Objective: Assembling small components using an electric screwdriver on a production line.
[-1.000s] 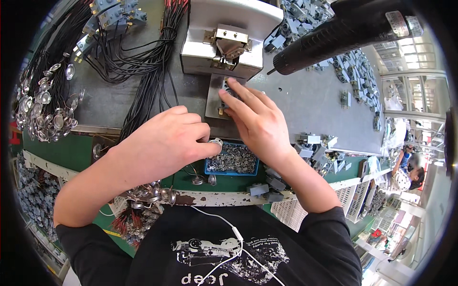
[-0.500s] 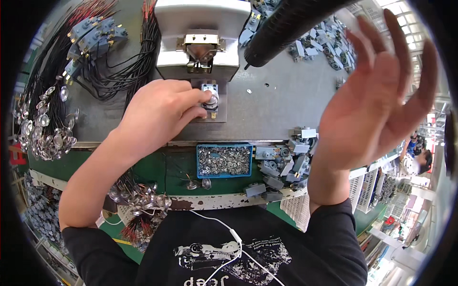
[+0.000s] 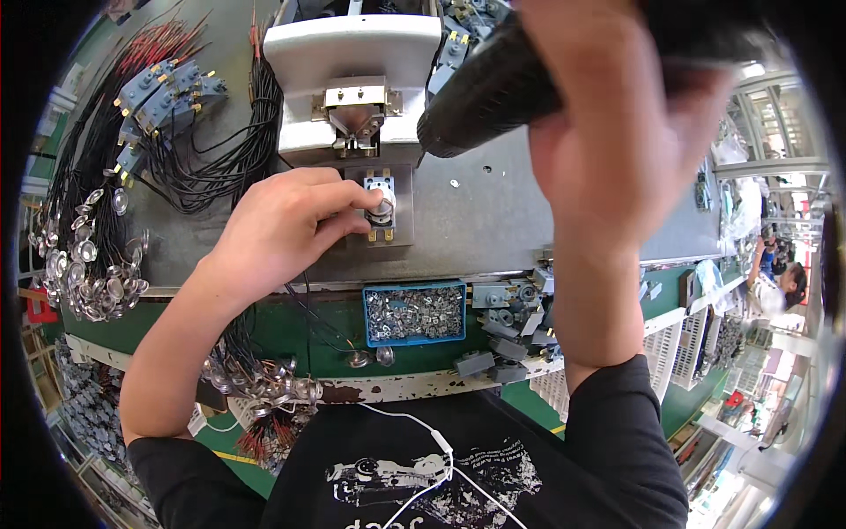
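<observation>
My left hand point(image 3: 280, 219) pinches a small grey switch-like block point(image 3: 381, 206) between thumb and forefinger. The block has a round silvery part on top and brass tabs at its ends, and sits on a flat metal plate point(image 3: 404, 231) in front of a metal fixture point(image 3: 354, 48). At upper right, my right hand point(image 3: 608, 132) is around the body of a black electric screwdriver point(image 3: 480, 93), blurred by motion. The screwdriver slants down to the left, its tip close to the fixture's right side. Some of the right fingers are hidden or smeared.
A blue tray point(image 3: 414, 316) of small metal pieces stands on the near ledge, beside more grey blocks point(image 3: 507, 331). Black wire bundles point(image 3: 251, 132) lie at left, with silvery discs point(image 3: 88, 256) hanging there. Another person point(image 3: 775, 286) is at far right.
My right hand has swung up and left from an open, raised pose to the screwdriver. The screwdriver's tip sits slightly lower and further left. My left hand stays on the block; the whole view has shifted.
</observation>
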Motion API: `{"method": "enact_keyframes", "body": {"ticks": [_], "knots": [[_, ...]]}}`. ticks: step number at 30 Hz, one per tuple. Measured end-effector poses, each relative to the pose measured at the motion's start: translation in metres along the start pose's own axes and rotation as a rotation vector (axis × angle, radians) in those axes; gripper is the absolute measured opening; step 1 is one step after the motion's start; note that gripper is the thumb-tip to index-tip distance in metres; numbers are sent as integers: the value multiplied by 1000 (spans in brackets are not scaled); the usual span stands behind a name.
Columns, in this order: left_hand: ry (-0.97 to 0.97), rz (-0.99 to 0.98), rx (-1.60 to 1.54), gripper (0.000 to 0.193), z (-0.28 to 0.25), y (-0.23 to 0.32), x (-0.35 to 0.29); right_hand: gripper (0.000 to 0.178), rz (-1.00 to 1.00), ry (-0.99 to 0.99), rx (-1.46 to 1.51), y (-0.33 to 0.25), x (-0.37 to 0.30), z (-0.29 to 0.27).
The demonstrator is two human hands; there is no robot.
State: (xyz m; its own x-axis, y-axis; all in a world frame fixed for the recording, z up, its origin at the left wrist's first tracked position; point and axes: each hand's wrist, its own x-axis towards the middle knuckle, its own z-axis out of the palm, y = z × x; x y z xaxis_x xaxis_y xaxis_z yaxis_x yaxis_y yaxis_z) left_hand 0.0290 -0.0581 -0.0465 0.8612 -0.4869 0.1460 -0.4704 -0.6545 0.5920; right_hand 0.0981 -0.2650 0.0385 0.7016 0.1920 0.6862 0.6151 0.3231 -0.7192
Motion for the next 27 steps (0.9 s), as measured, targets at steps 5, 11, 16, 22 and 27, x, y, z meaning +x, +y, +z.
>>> {"method": "enact_keyframes", "body": {"ticks": [5, 11, 16, 22, 27], "knots": [[-6, 8, 37, 21, -2, 0, -3, 45, -160, -19, 44, 20, 7, 4], [22, 21, 28, 19, 3, 2, -2, 47, -377, -86, 116, 45, 28, 19], [-16, -14, 54, 20, -1, 1, -4, 52, -230, 45, 144, 22, 17, 61], [-34, -14, 76, 20, 0, 1, -6, 67, 119, 124, 55, 21, 26, 76], [39, 50, 85, 25, 8, -4, -8, 46, -225, -219, -626, 49, 25, 44]]}}
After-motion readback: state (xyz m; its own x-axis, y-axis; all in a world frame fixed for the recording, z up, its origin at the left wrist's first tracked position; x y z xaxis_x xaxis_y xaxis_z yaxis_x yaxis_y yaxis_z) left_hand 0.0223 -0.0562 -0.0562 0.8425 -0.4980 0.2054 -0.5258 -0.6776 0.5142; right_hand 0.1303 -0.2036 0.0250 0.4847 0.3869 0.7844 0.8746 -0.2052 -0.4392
